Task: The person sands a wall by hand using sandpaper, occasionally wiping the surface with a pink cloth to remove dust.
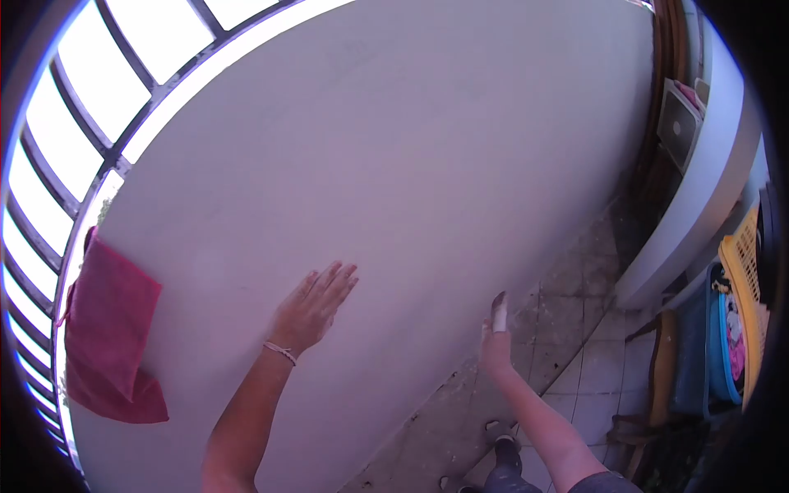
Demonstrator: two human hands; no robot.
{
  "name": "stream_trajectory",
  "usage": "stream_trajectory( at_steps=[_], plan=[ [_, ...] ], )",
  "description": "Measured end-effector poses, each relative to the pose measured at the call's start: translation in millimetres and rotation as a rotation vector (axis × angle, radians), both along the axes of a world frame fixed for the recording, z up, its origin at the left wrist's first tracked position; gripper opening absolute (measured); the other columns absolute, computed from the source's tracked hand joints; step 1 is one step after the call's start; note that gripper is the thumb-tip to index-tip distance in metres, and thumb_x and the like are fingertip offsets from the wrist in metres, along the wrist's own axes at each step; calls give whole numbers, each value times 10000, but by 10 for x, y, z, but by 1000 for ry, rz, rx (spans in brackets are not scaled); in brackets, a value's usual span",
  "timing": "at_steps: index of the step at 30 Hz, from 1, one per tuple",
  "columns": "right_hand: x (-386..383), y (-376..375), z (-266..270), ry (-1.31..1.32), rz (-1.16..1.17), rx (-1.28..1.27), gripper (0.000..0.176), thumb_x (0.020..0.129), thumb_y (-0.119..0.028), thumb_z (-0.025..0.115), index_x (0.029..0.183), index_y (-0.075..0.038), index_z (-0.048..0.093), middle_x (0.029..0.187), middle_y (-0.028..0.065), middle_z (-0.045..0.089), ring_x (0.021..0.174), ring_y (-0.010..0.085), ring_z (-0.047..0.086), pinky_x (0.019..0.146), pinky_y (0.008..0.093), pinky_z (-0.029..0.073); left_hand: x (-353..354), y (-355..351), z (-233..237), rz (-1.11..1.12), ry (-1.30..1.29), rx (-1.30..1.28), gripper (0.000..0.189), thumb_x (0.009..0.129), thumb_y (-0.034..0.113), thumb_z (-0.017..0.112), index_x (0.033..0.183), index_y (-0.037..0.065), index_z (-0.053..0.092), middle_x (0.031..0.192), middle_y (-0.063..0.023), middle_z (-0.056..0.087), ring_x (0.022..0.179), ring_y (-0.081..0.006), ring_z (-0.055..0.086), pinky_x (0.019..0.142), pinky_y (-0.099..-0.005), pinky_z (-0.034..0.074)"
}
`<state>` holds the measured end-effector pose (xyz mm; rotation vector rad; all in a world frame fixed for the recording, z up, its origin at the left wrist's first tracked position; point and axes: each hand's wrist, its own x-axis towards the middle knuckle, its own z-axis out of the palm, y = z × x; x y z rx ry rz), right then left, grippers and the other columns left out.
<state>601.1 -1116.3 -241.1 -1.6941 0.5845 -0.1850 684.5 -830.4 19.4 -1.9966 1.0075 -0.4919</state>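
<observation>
My left hand [316, 308] lies flat near the middle of a large pale wall [427, 164], its fingers stretched out and dusted with white. A thin bracelet [280, 352] circles that wrist. Seen edge-on at the wall's lower right side, my right hand [496, 352] appears closed round a small narrow white piece with a dark tip [499, 314]. What this piece is cannot be made out, and most of the fingers there are hidden.
A red cloth [115, 329] hangs over the wall's left edge, beside metal bars [107, 154]. At right stand a yellow basket [744, 263], a blue tub [722, 349] and a wooden chair [662, 370]. Below are floor tiles [602, 366] and my foot [506, 444].
</observation>
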Motion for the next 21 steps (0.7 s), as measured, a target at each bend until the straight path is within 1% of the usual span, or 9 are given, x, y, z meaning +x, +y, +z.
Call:
stream_trajectory(
  at_steps=[1, 4, 7, 10, 13, 15, 16, 19, 21],
  plan=[
    [85, -98, 107, 21, -11, 11, 704, 978, -36, 410, 1574, -218, 83, 1184, 162, 635, 954, 278, 638, 863, 350, 473, -39, 46, 45, -7, -14, 6, 699, 890, 324, 590, 1526, 232, 316, 1606, 20, 254, 1467, -172, 259, 1190, -402, 225],
    [280, -290, 583, -25, -54, 32, 586, 999, -120, 447, 1536, -50, 223, 1172, 114, 592, 941, 163, 556, 862, 290, 443, -279, 323, 269, 25, -71, -67, 689, 878, 288, 600, 1514, 273, 337, 1594, 51, 283, 1448, -156, 298, 1181, -396, 242],
    [638, -331, 421, -77, 2, 142, 595, 997, -59, 393, 1553, -102, 186, 1262, 135, 614, 1039, 194, 622, 890, 301, 453, -630, 904, 563, 106, -21, -108, 690, 868, 253, 606, 1506, 290, 345, 1579, 61, 306, 1437, -168, 322, 1169, -394, 265],
    [929, -352, 764, -436, -6, -175, 588, 1001, -42, 368, 1553, -72, 167, 1434, 133, 495, 1255, 192, 519, 993, 278, 386, -1004, 1404, 759, 184, -67, -81, 664, 869, 234, 601, 1491, 278, 372, 1548, 64, 355, 1421, -182, 350, 1148, -390, 301],
    [941, -196, 1494, -689, 39, -42, 596, 998, -20, 345, 1559, -89, 157, 1574, 124, 308, 1426, 221, 339, 1081, 302, 307, -1478, 2012, 913, 275, 61, -215, 630, 876, 143, 565, 1480, 179, 389, 1527, 20, 383, 1404, -190, 365, 1134, -392, 335],
    [829, 3, 2027, -776, -4, -72, 592, 1011, -50, 361, 1560, -81, 142, 1594, 150, 246, 1453, 270, 285, 1104, 347, 296, -1725, 2196, 931, 375, -16, -381, 567, 857, 160, 583, 1412, 184, 465, 1457, -17, 446, 1374, -224, 397, 1106, -422, 359],
    [863, 121, 2116, -802, -32, -76, 592, 1017, -65, 369, 1560, -77, 134, 1604, 162, 216, 1466, 295, 258, 1116, 369, 291, -1747, 2274, 914, 423, -43, -450, 537, 848, 169, 591, 1378, 187, 504, 1422, -36, 478, 1359, -242, 413, 1093, -436, 370],
    [1108, 459, 1874, -516, -147, -150, 585, 1038, -206, 398, 1553, -51, 167, 1619, 166, 157, 1498, 288, 159, 1189, 406, 151, -1865, 2436, 707, 522, -134, -682, 456, 820, 195, 617, 1276, 195, 618, 1317, -91, 573, 1314, -294, 460, 1051, -481, 406],
    [1062, 866, 2012, -729, -120, -348, 616, 1031, -286, 425, 1547, -49, 188, 1619, 190, 127, 1504, 313, 100, 1193, 464, 100, -1704, 2339, 349, 541, -311, -937, 426, 795, 214, 627, 1217, 158, 644, 1266, -132, 595, 1281, -338, 477, 1056, -520, 380]
  ],
)
